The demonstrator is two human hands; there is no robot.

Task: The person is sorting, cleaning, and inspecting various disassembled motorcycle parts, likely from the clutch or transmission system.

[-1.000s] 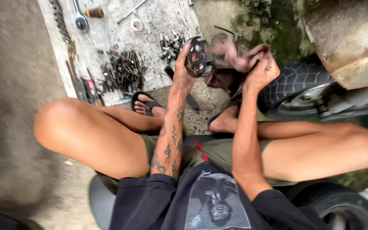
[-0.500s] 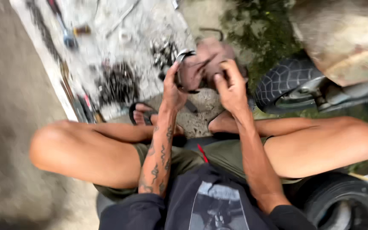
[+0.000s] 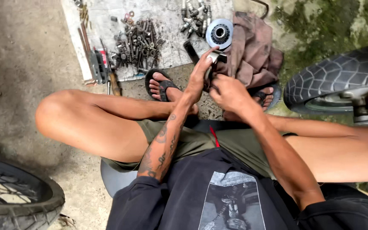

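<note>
Lowered since a moment ago, from raised in front to just above the feet: small shiny metal part (image 3: 216, 57) pinched in left hand (image 3: 199, 79) grip. Right hand (image 3: 228, 93) closed on the dirty brown rag (image 3: 252, 51) beside it, round grey toothed disc (image 3: 219, 34) lying apart on the mat; wiping seemingly under way.

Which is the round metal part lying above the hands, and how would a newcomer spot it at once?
Start at the pale sheet spread on the ground at the top of the view, littered with bolts. At its right edge, against the brown rag, lies the round metal disc, just beyond the left hand. It alone is a flat, silvery circle with a dark toothed hub; its neighbours are thin and long.
</note>
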